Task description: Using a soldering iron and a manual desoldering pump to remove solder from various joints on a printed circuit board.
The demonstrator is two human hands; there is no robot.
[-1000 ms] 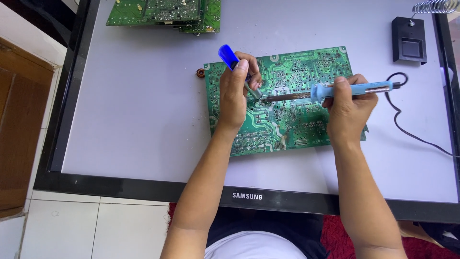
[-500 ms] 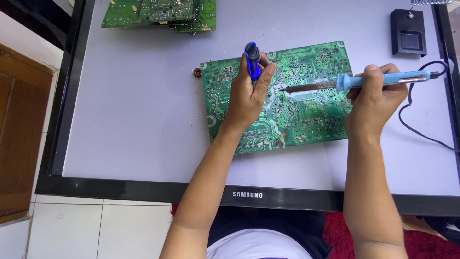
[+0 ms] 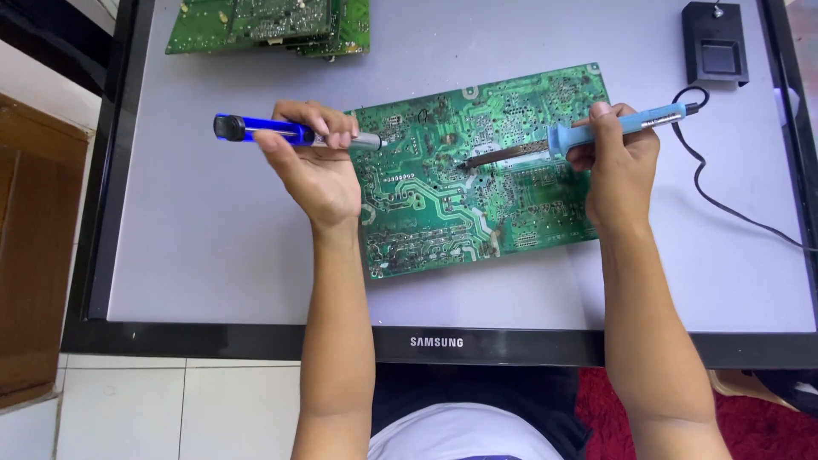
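A green circuit board [image 3: 443, 204] lies solder side up on a flat screen panel [image 3: 213, 221] that serves as the work surface. My left hand [image 3: 319, 170] grips a blue desoldering pump [image 3: 281, 132], held level over the board's left edge with its tip pointing right. My right hand [image 3: 618, 162] holds a light blue soldering iron [image 3: 596, 132], whose dark tip touches the board near its middle. The iron's black cord [image 3: 716, 187] trails off to the right.
More green circuit boards [image 3: 273, 21] are stacked at the top left of the panel. A black stand [image 3: 716, 51] sits at the top right. A wooden cabinet [image 3: 34, 255] stands to the left, above white floor tiles [image 3: 128, 409].
My left hand has swung the pump from upright over the board to level, moving left to the board's edge. The iron's tip stays on the board.
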